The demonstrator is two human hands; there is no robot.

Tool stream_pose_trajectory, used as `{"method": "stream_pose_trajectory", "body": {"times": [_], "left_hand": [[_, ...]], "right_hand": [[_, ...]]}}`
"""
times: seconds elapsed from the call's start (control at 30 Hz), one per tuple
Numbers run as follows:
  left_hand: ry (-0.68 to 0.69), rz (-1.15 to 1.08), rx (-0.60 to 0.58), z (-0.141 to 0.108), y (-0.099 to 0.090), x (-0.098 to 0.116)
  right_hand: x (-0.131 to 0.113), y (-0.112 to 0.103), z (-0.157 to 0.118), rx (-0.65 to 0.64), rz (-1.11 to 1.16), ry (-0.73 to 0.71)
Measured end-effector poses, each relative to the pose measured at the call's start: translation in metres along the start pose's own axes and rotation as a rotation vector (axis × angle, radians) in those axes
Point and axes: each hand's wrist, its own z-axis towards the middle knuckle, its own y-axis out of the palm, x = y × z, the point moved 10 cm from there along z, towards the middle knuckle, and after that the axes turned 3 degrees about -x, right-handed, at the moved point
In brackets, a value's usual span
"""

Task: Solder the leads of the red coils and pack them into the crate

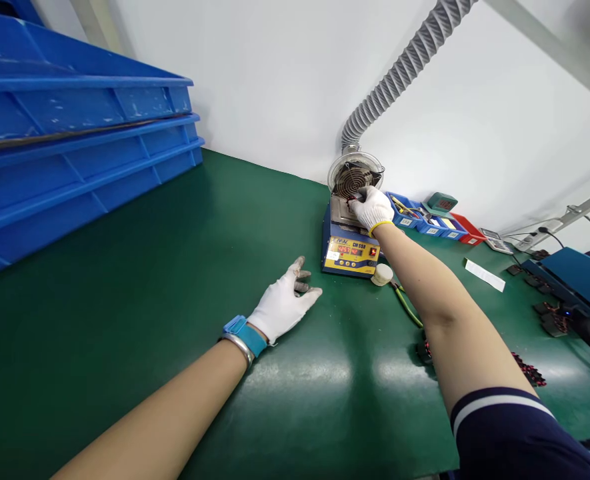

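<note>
My right hand (pixel 375 208), in a white glove with a yellow cuff edge, reaches over the metal top of a blue solder pot (pixel 351 257) with a yellow front panel and red digits. Its fingers are closed on a small dark part with a bit of red, mostly hidden by the glove. My left hand (pixel 283 303), gloved in white with dirty fingertips, hovers over the green table with its fingers apart and nothing in them. A blue strap and a metal bangle circle that wrist. A small round pale container (pixel 382 275) stands by the solder pot's right front corner.
Behind the pot a round fume extractor (pixel 353 180) joins a grey hose (pixel 407 67). Green-handled pliers (pixel 407 307) lie partly under my right arm. Blue bins (pixel 429 227) and a red bin (pixel 467 229) line the wall. Stacked blue crates (pixel 79 163) stand left; a teal device (pixel 575 277) sits right.
</note>
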Motion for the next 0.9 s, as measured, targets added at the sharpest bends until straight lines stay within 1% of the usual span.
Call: {"method": "stream_pose_trajectory", "body": {"times": [0.27, 0.5, 0.77, 0.83, 0.9], "left_hand": [[0.005, 0.012, 0.006, 0.001, 0.000, 0.003], [-0.004, 0.003, 0.004, 0.001, 0.001, 0.001], [-0.007, 0.008, 0.003, 0.000, 0.000, 0.005], [-0.006, 0.004, 0.006, 0.000, 0.000, 0.003], [-0.008, -0.006, 0.005, 0.000, 0.001, 0.002]], "right_hand": [[0.002, 0.002, 0.002, -0.017, -0.022, 0.009], [0.004, -0.002, 0.007, 0.008, 0.035, -0.010], [0.005, 0.004, 0.002, -0.017, -0.001, 0.020], [0.005, 0.001, 0.003, -0.004, 0.019, 0.022], [0.005, -0.007, 0.002, 0.015, 0.093, 0.017]]}}
